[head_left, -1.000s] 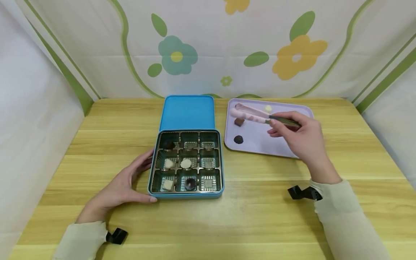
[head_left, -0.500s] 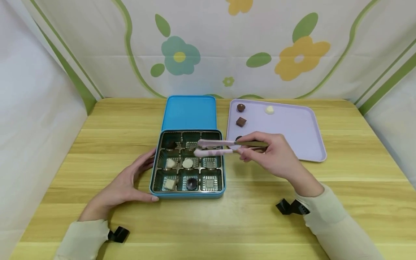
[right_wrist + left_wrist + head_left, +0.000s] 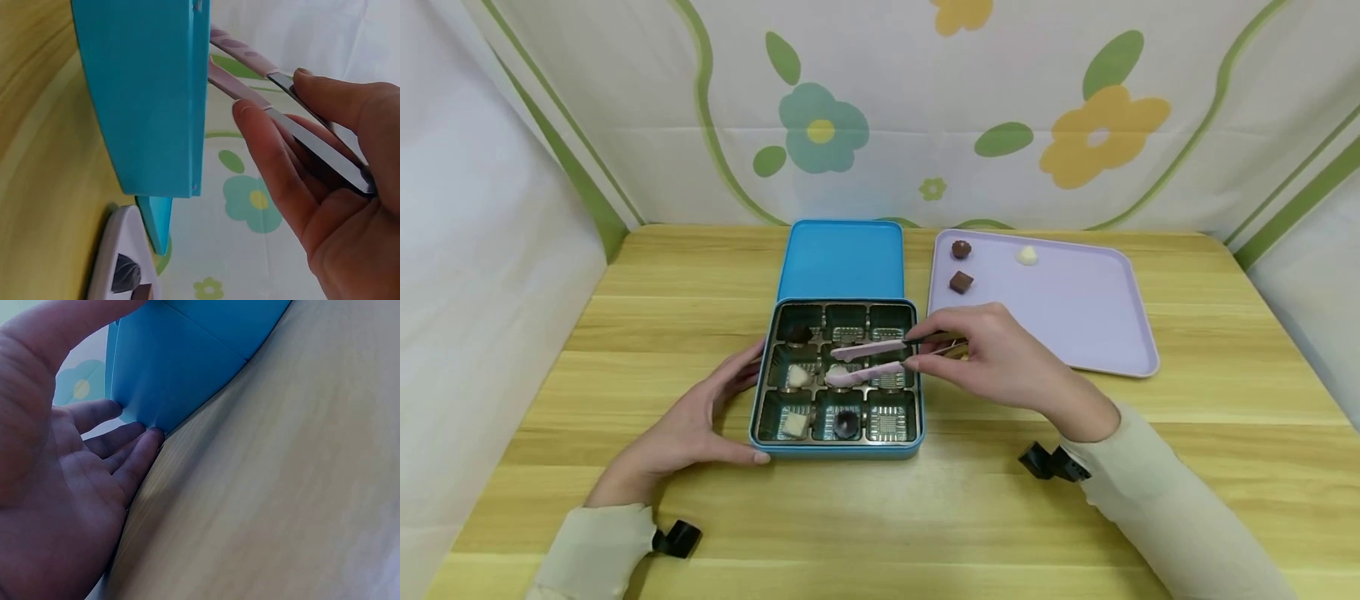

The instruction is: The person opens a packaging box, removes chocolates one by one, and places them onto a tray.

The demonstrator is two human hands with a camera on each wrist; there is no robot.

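My right hand [image 3: 1000, 358] holds a pair of tongs [image 3: 880, 347] with pink tips over the open blue tin [image 3: 835, 452]. The tong arms stand apart above the middle compartment, where a white chocolate [image 3: 837, 370] is partly covered by the lower arm. In the right wrist view the tips are hidden behind the tin wall. My left hand [image 3: 696, 425] rests against the tin's left side, thumb at the front corner, other fingertips [image 3: 147, 440] touching the wall. Other compartments hold a dark chocolate [image 3: 800, 333], a white one [image 3: 797, 377], a white square [image 3: 795, 426] and a dark round one [image 3: 846, 424].
The blue lid [image 3: 846, 260] lies behind the tin. To the right, a lilac tray [image 3: 1075, 308] bears a fluted brown chocolate [image 3: 961, 249], a brown square [image 3: 961, 282], a white one [image 3: 1027, 256] and a dark one [image 3: 127, 274]. A flowered cloth [image 3: 917, 117] hangs behind the table.
My right hand has moved left and towards me, carrying the tongs from over the tray to over the tin's middle compartment. My left hand stays at the tin.
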